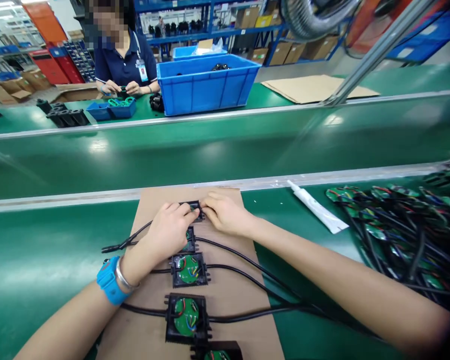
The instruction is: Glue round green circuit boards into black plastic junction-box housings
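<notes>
My left hand (172, 227) is closed over the left side of a black plastic housing (197, 204) at the far end of a cardboard sheet (142, 330). At its right end, the curled fingers of my right hand (225, 214) grip the same housing; any cable there is hidden. Nearer to me, a second housing (189, 239) is partly covered by my left hand. Below it lie a third open housing (189, 270) and a fourth (186, 317), each holding a round green circuit board with coloured wires. Black cables (243, 316) run out of their sides.
Another housing (217, 354) is cut off at the bottom edge. On the right lie a white tube (318, 207) and a heap of cabled circuit boards (405, 225). Across the green bench, a person (125, 65) handles a small dark part beside a blue bin (206, 90).
</notes>
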`<action>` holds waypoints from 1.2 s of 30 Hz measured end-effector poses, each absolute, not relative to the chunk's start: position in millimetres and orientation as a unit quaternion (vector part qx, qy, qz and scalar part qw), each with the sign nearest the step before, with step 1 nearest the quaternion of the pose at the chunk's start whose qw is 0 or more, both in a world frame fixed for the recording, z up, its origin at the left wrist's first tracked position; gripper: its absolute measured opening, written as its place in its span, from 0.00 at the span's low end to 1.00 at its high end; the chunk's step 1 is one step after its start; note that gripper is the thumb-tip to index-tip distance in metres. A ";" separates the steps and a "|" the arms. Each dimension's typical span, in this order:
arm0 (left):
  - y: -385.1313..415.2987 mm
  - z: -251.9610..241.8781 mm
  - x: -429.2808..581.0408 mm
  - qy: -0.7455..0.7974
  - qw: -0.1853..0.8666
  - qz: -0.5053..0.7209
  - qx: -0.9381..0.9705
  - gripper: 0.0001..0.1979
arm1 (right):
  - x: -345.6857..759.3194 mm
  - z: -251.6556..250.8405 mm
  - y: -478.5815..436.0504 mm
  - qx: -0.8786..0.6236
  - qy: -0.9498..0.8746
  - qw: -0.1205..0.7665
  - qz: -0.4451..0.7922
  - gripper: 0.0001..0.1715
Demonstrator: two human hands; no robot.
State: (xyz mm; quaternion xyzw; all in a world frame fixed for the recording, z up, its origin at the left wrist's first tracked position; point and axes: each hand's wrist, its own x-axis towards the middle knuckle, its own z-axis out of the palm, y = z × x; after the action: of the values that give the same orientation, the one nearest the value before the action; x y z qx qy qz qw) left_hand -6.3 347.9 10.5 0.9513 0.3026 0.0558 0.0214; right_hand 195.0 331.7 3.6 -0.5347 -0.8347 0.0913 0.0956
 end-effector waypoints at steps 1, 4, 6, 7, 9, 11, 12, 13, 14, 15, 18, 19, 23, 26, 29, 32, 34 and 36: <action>346.9 11.5 -4.3 0.304 0.019 0.048 0.951 0.26 | 195.7 0.2 333.0 -0.520 -0.842 0.107 0.097 0.12; 344.4 14.6 1.6 0.310 0.017 0.028 0.950 0.23 | 199.1 -12.0 336.1 -0.484 -0.858 0.139 0.103 0.14; 344.4 16.4 2.2 0.314 0.030 0.033 0.948 0.24 | 203.8 -17.9 337.7 -0.466 -0.865 0.161 0.099 0.16; 345.5 17.5 0.8 0.314 0.047 0.041 0.947 0.25 | 206.5 -18.8 338.4 -0.458 -0.867 0.171 0.096 0.16; 350.9 20.9 -5.7 0.326 0.111 0.070 0.936 0.24 | 210.4 -14.7 339.4 -0.448 -0.870 0.185 0.087 0.15; 360.1 25.3 -15.8 0.360 0.169 0.111 0.911 0.20 | 208.7 -3.2 338.7 -0.452 -0.867 0.198 0.067 0.14; 365.5 27.2 -21.5 0.386 0.184 0.131 0.894 0.18 | 204.7 4.3 337.3 -0.459 -0.864 0.201 0.052 0.15; 370.7 28.5 -27.1 0.412 0.190 0.145 0.879 0.16 | 198.3 12.0 335.0 -0.468 -0.861 0.197 0.034 0.15; 375.5 28.8 -32.3 0.433 0.194 0.150 0.867 0.14 | 189.9 19.1 332.1 -0.476 -0.859 0.186 0.019 0.16; 379.4 28.2 -36.8 0.448 0.200 0.147 0.859 0.12 | 180.2 25.1 328.6 -0.481 -0.861 0.165 0.007 0.16; 385.0 21.4 -45.5 0.461 0.252 0.119 0.843 0.07 | 151.6 32.7 318.2 -0.473 -0.878 0.081 0.006 0.19; 385.3 18.5 -46.6 0.460 0.266 0.112 0.839 0.06 | 144.8 32.1 315.9 -0.466 -0.883 0.063 0.009 0.20; 387.2 8.9 -44.2 0.459 0.288 0.109 0.834 0.06 | 134.6 24.7 320.2 -0.438 -0.898 0.045 0.003 0.22; 387.9 8.7 -39.9 0.460 0.269 0.112 0.839 0.06 | 135.7 24.0 331.4 -0.439 -0.898 0.034 0.013 0.20; 368.9 20.3 -46.9 0.454 0.222 0.128 0.853 0.07 | 144.3 31.2 323.8 -0.454 -0.889 0.041 0.037 0.18; 318.4 38.2 -74.6 0.396 0.200 0.134 0.886 0.09 | 165.4 38.8 277.3 -0.453 -0.882 0.104 0.076 0.23; 274.3 44.2 -98.4 0.296 0.228 0.096 0.923 0.22 | 181.7 37.4 230.4 -0.438 -0.880 0.123 0.137 0.29; 232.1 40.9 -117.0 0.272 0.218 0.047 0.936 0.42 | 194.0 30.1 183.8 -0.445 -0.872 0.083 0.188 0.46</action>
State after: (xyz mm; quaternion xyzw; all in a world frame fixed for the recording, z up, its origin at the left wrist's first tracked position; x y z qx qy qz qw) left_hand -117.0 232.1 40.9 0.9360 0.2724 0.0468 0.2179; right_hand 194.0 183.8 30.1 -0.4446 -0.8719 0.1880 0.0830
